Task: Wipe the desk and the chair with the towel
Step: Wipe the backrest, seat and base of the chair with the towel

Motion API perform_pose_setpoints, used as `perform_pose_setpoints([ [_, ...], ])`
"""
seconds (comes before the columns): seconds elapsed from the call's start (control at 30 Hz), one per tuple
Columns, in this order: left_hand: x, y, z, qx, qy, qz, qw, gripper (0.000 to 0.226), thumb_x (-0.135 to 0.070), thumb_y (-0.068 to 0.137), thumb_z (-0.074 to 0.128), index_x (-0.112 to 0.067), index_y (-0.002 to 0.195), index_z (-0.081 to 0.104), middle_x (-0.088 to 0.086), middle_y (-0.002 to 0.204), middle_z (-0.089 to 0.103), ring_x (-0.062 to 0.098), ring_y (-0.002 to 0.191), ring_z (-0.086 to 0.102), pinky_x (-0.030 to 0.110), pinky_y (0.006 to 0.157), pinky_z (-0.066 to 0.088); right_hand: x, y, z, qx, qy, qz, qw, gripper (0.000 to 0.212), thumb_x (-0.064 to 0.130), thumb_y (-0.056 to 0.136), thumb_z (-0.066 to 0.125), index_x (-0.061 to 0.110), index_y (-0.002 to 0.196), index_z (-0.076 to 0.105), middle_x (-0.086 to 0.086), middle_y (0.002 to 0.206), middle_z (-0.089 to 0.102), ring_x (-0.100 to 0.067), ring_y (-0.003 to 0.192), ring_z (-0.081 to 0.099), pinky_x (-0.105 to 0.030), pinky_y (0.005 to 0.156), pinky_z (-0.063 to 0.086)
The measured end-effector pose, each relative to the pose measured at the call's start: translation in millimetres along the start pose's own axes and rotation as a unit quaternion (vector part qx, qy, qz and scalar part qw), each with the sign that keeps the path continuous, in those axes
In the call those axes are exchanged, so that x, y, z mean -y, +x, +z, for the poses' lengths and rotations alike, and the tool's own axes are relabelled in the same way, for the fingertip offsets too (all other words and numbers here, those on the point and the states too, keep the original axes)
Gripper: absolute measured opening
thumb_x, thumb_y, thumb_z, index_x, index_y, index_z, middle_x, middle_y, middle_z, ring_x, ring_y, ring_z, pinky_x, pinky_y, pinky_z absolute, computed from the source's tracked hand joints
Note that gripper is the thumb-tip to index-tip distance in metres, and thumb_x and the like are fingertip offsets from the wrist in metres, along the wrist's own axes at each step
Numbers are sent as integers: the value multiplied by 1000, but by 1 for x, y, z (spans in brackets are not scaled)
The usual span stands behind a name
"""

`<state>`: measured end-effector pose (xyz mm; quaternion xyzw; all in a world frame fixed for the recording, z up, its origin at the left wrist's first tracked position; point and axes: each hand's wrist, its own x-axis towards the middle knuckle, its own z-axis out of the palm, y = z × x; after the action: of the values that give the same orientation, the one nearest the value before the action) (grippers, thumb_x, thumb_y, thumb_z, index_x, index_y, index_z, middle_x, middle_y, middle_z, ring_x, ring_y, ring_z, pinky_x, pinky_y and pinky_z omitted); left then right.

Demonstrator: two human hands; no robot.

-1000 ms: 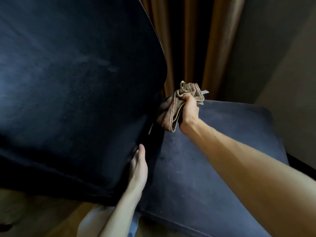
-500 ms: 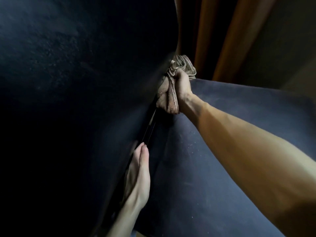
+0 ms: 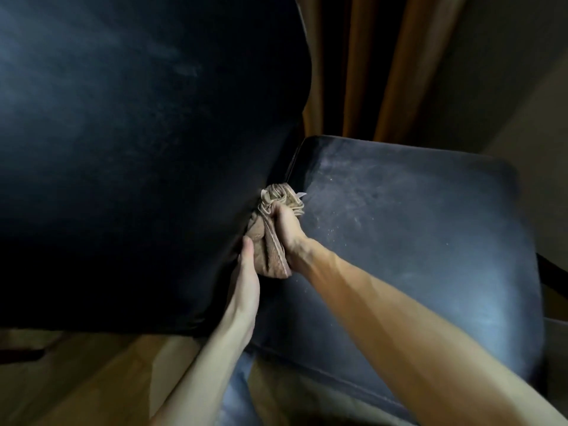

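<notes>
Towel (image 3: pixel 272 241) bunched in the crease of the chair (image 3: pixel 430 272), clenched in the right hand (image 3: pixel 287 232).

Tan and crumpled, the towel sits where the dark backrest (image 3: pixel 138 149) meets the blue-grey seat cushion (image 3: pixel 399 204), pressed against the lower edge of the backrest. The right hand's fingers curl tightly round its middle, and loose folds bulge out above and below the fist. The left hand (image 3: pixel 246 284) lies just beside it, fingers straight along the crease, one fingertip touching the towel's lower bunch; it grips nothing. The two hands are close together, both forearms reaching in from the lower edge. Pale specks (image 3: pixel 333 230) dot the cushion near the towel. An orange-brown curtain (image 3: pixel 362 72) hangs behind the chair, beside a plain wall (image 3: pixel 491 72), and wooden floor (image 3: pixel 92 379) shows beneath the backrest.
</notes>
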<state>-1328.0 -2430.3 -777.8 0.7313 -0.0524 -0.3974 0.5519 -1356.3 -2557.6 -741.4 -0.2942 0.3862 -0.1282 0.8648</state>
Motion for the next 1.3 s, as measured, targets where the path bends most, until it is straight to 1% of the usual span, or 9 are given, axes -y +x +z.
perform_pose_setpoints([
  [0.13,8,-33,-20,-26,-9,24,999,96,-95,68,58,-33,142,61,-9,143,62,10,136,54,41,122,33,-42,-13,-5,11,-25,52,998,75,43,56,73,3,119,66,-29,129,65,-46,116,65,-53,106,51],
  [0.33,-18,-114,-31,-12,39,-48,998,63,-79,89,47,-28,117,71,2,125,71,17,115,64,35,103,46,-52,-125,12,110,-71,96,987,37,34,102,47,12,71,52,-10,61,61,-21,54,59,-19,51,46],
  [0.43,-20,-139,-42,-50,83,-34,995,81,-88,75,48,-24,117,73,4,116,74,23,111,66,39,102,49,-62,-163,9,153,-135,105,973,43,30,102,41,14,63,53,-10,61,58,-25,63,55,-30,64,46],
  [0.6,-25,-152,-48,-21,68,-8,997,114,-105,48,55,-30,134,65,0,143,60,20,130,57,41,115,40,-25,-190,4,39,-105,-79,991,20,16,87,63,21,74,48,-1,63,51,-12,57,52,-23,54,44],
  [0.7,-36,-163,-38,30,77,37,996,85,-103,57,49,-42,110,74,-2,149,56,19,137,52,45,120,35,10,-195,-12,-79,-163,-169,969,5,13,88,67,17,88,64,0,80,67,-12,69,63,-18,59,51],
  [0.83,-44,-163,-23,44,89,69,993,77,-87,78,43,-33,127,67,1,153,51,18,140,48,45,122,32,58,-204,-39,-186,-296,-251,903,36,39,71,67,20,101,73,1,96,77,-21,93,73,-41,95,58],
  [1.13,-15,-122,-29,6,82,11,997,110,-95,75,34,-20,156,43,0,161,40,22,148,38,40,122,29,63,-181,-36,-100,-525,-383,754,48,26,75,66,32,123,64,31,108,59,-14,116,63,-40,104,50],
  [1.23,4,-104,-36,1,39,-2,999,90,-78,90,40,-15,154,45,3,160,43,20,146,40,30,115,30,45,-141,-31,-69,-629,-288,719,60,36,82,70,40,139,53,13,133,59,-23,136,51,-47,116,37],
  [1.3,10,-96,-41,-1,31,5,1000,71,-66,95,45,-15,143,57,3,152,51,17,142,45,27,109,31,31,-116,-25,-34,-750,-140,646,79,56,86,68,46,155,31,5,164,30,-29,157,13,-66,122,4],
])
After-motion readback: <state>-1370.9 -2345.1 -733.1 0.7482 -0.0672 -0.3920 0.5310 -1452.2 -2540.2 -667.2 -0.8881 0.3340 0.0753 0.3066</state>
